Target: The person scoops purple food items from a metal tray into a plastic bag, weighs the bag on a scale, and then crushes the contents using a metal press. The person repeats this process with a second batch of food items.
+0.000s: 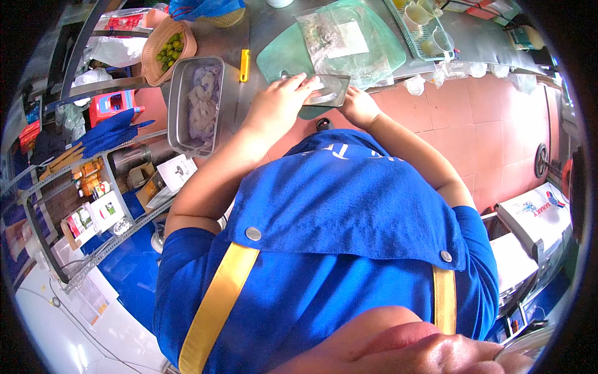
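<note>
At the table's near edge, a small shiny rectangular tray-like object (331, 93) sits between my hands. My left hand (284, 99) grips its left end, fingers laid across the top. My right hand (359, 106) holds its right edge, with part of the fingers hidden behind it. Just beyond lies a translucent green cutting board (279, 55). On the board are clear plastic bags (322, 42), one bearing a white label (352, 39). A yellow utility knife (244, 65) lies on the metal table (264, 28), left of the board.
Left of my hands stands a deep metal pan (225, 100) holding a crumpled wet cloth (203, 100). Behind it is a pink basket (148, 61) of small green fruit (171, 50). A teal basket (411, 39) with plastic measuring cups (438, 41) stands back right. Plastic bags (415, 85) hang along the table edge.
</note>
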A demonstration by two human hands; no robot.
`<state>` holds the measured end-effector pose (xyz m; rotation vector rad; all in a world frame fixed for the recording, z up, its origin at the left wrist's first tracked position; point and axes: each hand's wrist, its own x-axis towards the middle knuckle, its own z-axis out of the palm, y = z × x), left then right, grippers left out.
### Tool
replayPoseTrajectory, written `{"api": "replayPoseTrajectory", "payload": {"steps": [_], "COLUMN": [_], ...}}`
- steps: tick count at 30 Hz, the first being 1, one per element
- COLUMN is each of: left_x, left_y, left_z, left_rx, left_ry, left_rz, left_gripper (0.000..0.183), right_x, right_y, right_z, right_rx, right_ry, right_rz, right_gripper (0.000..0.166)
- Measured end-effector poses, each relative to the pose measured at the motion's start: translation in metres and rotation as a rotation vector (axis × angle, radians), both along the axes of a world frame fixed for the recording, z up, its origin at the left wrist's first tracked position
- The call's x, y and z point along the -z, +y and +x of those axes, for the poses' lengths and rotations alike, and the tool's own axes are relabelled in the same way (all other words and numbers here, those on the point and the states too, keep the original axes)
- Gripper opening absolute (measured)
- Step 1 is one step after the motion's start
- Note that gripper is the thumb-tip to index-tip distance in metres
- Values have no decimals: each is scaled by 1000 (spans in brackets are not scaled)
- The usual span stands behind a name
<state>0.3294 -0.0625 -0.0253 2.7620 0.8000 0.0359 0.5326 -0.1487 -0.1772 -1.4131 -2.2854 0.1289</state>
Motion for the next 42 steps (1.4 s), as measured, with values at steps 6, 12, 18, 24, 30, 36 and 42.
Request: {"api": "replayPoseTrajectory", "payload": {"steps": [6, 12, 18, 24, 30, 36, 42], "left_x": [8, 29, 34, 43, 49, 43, 7], "left_y": [-12, -17, 5, 29, 63, 95, 75], "left_z": [8, 12, 22, 18, 9, 7, -12], "left_rx": [59, 102, 86, 183, 285, 383, 350], "left_ry": [105, -39, 92, 10, -14, -74, 44], "left_rz": [159, 324, 387, 399, 438, 453, 385], "left_gripper": [43, 36, 46, 49, 52, 46, 45], "right_x": [12, 13, 18, 20, 5, 8, 8], "right_y": [20, 12, 10, 8, 8, 9, 6], "right_z": [-26, -30, -36, -34, -32, -35, -35], "right_rx": [48, 248, 306, 283, 254, 267, 280], "right_ry": [413, 388, 344, 250, 113, 132, 103], "right_rz": [-126, -94, 12, 6, -9, 76, 51], "right_gripper": [45, 62, 21, 17, 28, 34, 34]}}
